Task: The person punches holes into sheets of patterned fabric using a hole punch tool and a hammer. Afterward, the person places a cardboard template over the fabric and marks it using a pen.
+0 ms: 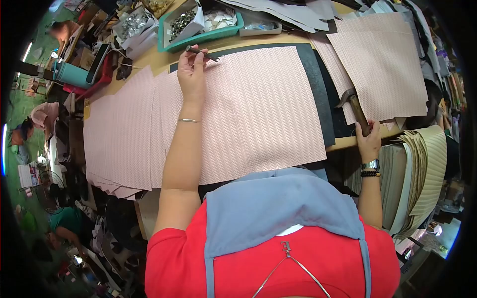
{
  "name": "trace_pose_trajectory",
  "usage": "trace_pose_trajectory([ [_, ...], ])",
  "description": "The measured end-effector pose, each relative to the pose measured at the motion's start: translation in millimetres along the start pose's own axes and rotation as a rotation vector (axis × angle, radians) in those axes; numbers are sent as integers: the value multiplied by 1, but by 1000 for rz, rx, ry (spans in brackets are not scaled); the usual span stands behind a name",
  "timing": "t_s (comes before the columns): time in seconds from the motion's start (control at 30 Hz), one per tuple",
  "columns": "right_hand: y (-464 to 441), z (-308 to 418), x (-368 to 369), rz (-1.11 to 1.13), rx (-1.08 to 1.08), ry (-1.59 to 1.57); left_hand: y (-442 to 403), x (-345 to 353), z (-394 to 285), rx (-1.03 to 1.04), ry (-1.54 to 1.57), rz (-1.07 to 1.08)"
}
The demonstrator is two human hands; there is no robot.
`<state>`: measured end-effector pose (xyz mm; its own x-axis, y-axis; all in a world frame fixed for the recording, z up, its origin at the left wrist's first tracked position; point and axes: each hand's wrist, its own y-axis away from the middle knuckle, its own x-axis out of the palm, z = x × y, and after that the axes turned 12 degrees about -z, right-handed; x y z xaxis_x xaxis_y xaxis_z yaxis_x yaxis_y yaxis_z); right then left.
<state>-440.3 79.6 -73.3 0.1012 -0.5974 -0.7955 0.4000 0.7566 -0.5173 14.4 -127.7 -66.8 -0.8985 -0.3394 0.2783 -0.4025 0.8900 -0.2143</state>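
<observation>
My left hand (pixel 192 77) holds a dark metal punch (pixel 203 53) between thumb and fingers, its tip pointing right over the upper part of a pale pink sheet (pixel 268 109) with a herringbone texture. That sheet lies on a dark mat (pixel 320 94). At the right, my right hand (pixel 368 141) is wrapped round the wooden handle of a hammer (pixel 358 111). The hammer's curved metal head points up and left, beside another stack of pink sheets (pixel 382 69).
More pink sheets (pixel 117 134) overlap at the left. A green tray (pixel 198 45) with small metal parts stands at the back. Folded padded material (pixel 422 174) hangs at the right, below the table edge. Other people (pixel 69 226) are at work on the left.
</observation>
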Motion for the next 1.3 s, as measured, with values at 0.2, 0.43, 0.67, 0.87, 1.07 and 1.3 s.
trace_pose_trajectory([
  [0.2,1,-5,4,-5,12,-25,0,1,3,-16,-25,86],
  [0.43,1,-3,3,-25,-22,-9,5,4,4,61,-114,174],
  [0.67,1,-2,2,-19,-10,-1,6,4,4,63,-137,174],
  [0.87,1,-4,3,-28,-24,-17,8,4,2,65,-155,190],
  [1.07,1,-3,4,-23,-15,1,9,4,1,113,-209,204],
  [1.3,1,-4,3,-16,-9,18,10,5,1,133,-246,213],
])
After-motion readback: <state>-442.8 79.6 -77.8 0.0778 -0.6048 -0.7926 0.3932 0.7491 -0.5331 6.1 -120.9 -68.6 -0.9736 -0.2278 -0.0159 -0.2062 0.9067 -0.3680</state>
